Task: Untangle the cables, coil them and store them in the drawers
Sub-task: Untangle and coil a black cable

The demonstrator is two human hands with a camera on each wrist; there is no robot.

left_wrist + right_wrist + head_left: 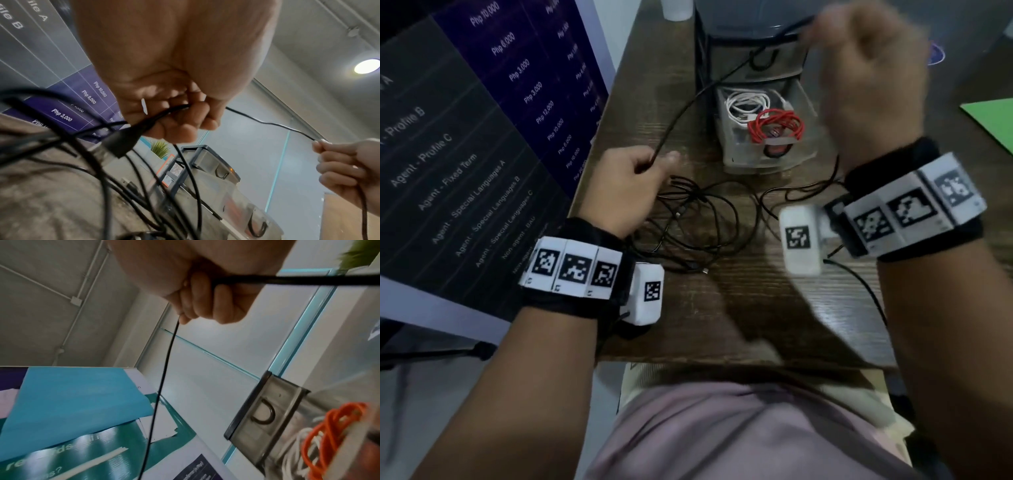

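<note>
- counter: dark wood grain, matt
- drawer: clear smooth plastic
- black cable: matt sheath
- red cable: glossy coating

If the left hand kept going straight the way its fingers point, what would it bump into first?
Probably the open drawer holding the white and red coils; the left hand, gripping the black cable, points roughly that way. Depth is unclear.

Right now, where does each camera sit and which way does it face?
Head: looks down on both hands, forearms, the black cable and open drawer.
Left wrist: looks up along the left hand; right hand shows.
Right wrist: looks up along its own hand, toward the ceiling.
All three share the cable and drawer.
</note>
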